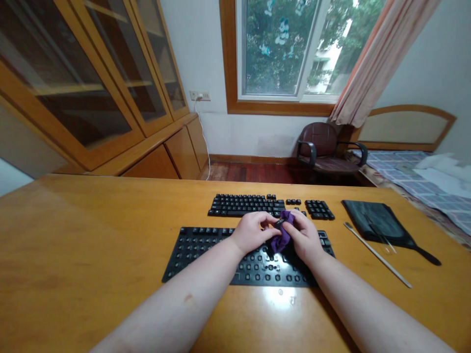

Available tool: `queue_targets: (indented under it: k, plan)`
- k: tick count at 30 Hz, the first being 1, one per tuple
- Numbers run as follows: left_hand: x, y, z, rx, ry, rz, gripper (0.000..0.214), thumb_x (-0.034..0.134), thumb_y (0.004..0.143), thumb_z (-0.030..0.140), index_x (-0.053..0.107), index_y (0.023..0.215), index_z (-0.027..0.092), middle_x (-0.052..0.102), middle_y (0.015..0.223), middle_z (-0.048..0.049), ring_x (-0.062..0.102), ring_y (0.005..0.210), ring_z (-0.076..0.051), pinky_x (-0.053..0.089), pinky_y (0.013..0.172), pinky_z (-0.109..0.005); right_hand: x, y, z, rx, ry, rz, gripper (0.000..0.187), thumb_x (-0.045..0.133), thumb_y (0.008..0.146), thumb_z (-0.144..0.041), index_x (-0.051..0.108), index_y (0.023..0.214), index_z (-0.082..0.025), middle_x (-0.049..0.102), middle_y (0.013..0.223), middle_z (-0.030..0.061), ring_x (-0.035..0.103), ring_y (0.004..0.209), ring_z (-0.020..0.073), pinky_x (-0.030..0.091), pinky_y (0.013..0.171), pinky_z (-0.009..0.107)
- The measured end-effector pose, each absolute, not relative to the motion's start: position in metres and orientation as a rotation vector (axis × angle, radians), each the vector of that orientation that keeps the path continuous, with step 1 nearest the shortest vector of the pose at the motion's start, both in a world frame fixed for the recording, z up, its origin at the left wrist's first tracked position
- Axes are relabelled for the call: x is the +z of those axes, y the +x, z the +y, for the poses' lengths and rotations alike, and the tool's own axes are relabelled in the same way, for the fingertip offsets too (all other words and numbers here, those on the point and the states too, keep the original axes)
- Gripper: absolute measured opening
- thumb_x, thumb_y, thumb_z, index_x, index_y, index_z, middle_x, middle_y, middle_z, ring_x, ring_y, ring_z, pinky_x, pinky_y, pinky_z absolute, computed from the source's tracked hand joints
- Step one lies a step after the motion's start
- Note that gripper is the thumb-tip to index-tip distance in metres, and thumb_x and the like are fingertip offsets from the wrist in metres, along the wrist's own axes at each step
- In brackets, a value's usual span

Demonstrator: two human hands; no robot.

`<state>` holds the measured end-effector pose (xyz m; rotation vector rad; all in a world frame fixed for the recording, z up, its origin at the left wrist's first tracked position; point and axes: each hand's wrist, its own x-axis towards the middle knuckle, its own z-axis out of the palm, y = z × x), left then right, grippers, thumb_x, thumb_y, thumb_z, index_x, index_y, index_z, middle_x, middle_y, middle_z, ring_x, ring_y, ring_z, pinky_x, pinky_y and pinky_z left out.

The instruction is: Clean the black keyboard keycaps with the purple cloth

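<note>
My left hand (252, 233) and my right hand (303, 236) meet above a black keyboard base (206, 257) with its keycaps off and its switches showing. My right hand grips a crumpled purple cloth (282, 234). A small black keycap (279, 222) sits against the cloth, pinched by my left fingertips. Beyond my hands, loose black keycaps (239, 205) lie in rows laid out like a keyboard, and their right block (319, 210) lies apart. My hands hide the middle of the base.
The keyboard parts lie on a wooden desk (73, 245). To the right are a black pouch (375, 223) and a long thin metal tool (377, 255). Beyond the desk stand a glass-fronted wooden cabinet (91, 83), a dark office chair (324, 152) and a bed (412, 176).
</note>
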<state>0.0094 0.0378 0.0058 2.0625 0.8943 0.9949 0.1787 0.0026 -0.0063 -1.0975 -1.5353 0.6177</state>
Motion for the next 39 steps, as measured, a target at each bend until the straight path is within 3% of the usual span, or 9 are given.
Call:
queue_targets:
  k: [9, 15, 18, 27, 32, 39]
  plan:
    - [0.0059, 0.0098, 0.0388, 1.012, 2.071, 0.892, 0.016, 0.067, 0.074, 0.031, 0.066, 0.073, 0.015, 0.065, 0.068, -0.0008, 0.058, 0.062, -0.012, 0.047, 0.060, -0.023, -0.0033, 0.1787, 0.0019, 0.616, -1.162, -1.498, 0.034, 0.044, 0.088, -0.040, 0.061, 0.066, -0.020, 0.061, 0.073, 0.0050, 0.057, 0.072, 0.0209, 0.046, 0.068, 0.034]
    - [0.0034, 0.0101, 0.0392, 1.027, 2.064, 0.917, 0.015, 0.065, 0.073, 0.021, 0.068, 0.087, 0.016, 0.068, 0.077, -0.0017, 0.059, 0.065, -0.012, 0.049, 0.063, -0.023, -0.0075, 0.1785, 0.0039, 0.548, -1.168, -1.583, 0.020, 0.054, 0.082, -0.038, 0.062, 0.084, -0.020, 0.063, 0.085, 0.0055, 0.058, 0.081, 0.0221, 0.046, 0.074, 0.034]
    - [0.0010, 0.0103, 0.0382, 1.009, 2.164, 0.898, 0.023, 0.061, 0.071, 0.013, 0.068, 0.092, 0.018, 0.069, 0.079, -0.0004, 0.059, 0.065, -0.012, 0.050, 0.068, -0.025, -0.0057, 0.1763, 0.0022, 0.497, -1.207, -1.628, 0.019, 0.062, 0.077, -0.038, 0.061, 0.083, -0.020, 0.061, 0.082, 0.0042, 0.057, 0.077, 0.0210, 0.047, 0.071, 0.034]
    - [0.0008, 0.0106, 0.0420, 1.052, 2.084, 0.970, 0.023, 0.062, 0.069, 0.010, 0.069, 0.089, 0.018, 0.067, 0.076, 0.0003, 0.059, 0.066, -0.012, 0.049, 0.066, -0.025, -0.0044, 0.1741, 0.0012, 0.472, -1.230, -1.646, 0.016, 0.055, 0.083, -0.035, 0.064, 0.082, -0.021, 0.064, 0.083, 0.0047, 0.059, 0.080, 0.0216, 0.047, 0.073, 0.034]
    - [0.0001, 0.0116, 0.0422, 1.089, 2.031, 0.988, 0.019, 0.067, 0.069, 0.014, 0.070, 0.088, 0.019, 0.068, 0.079, -0.0002, 0.058, 0.067, -0.012, 0.049, 0.065, -0.025, -0.0102, 0.1776, 0.0013, 0.443, -1.270, -1.580, 0.028, 0.043, 0.090, -0.034, 0.065, 0.082, -0.021, 0.066, 0.082, 0.0057, 0.060, 0.078, 0.0215, 0.047, 0.072, 0.034]
    - [-0.0008, 0.0103, 0.0433, 1.124, 2.057, 0.897, 0.023, 0.064, 0.070, 0.009, 0.069, 0.089, 0.020, 0.067, 0.087, -0.0019, 0.059, 0.074, -0.013, 0.051, 0.071, -0.026, -0.0093, 0.1772, 0.0025, 0.568, -1.248, -1.553, 0.024, 0.050, 0.086, -0.038, 0.065, 0.089, -0.020, 0.068, 0.088, 0.0056, 0.062, 0.083, 0.0224, 0.047, 0.076, 0.034]
